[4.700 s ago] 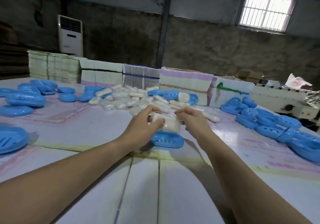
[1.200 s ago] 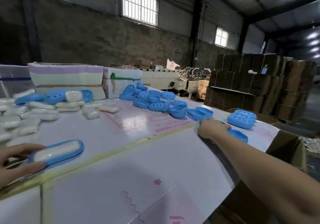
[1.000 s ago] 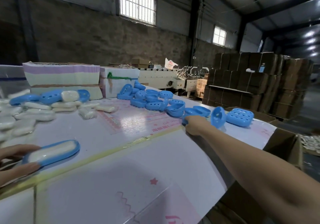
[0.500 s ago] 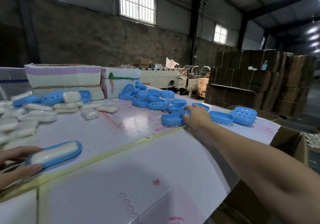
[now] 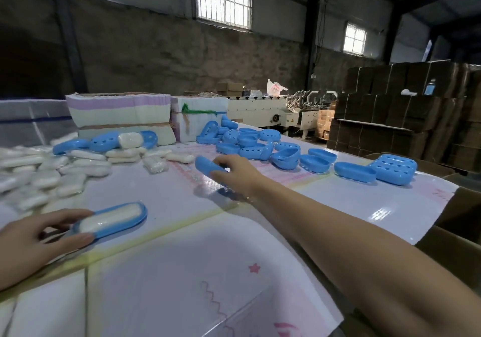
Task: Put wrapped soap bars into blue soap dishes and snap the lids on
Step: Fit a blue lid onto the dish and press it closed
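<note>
Left hand point(image 5: 31, 243) at the near left edge, its grip pinching the end of a blue soap dish point(image 5: 114, 221) between thumb and fingers, and a wrapped soap bar point(image 5: 110, 218) lies inside it, no lid on. Beyond that grip, a heap of wrapped soap bars point(image 5: 52, 172) spreads across the table point(image 5: 182, 271). Moving right, the right hand point(image 5: 234, 174) is held above the table, its grip curled round a blue lid point(image 5: 207, 167) that juts out to its left, blurred. Farther right of that grip, a scatter of blue dish halves point(image 5: 260, 144) runs along the table, and stacked cardboard boxes point(image 5: 406, 107) stand well behind.
</note>
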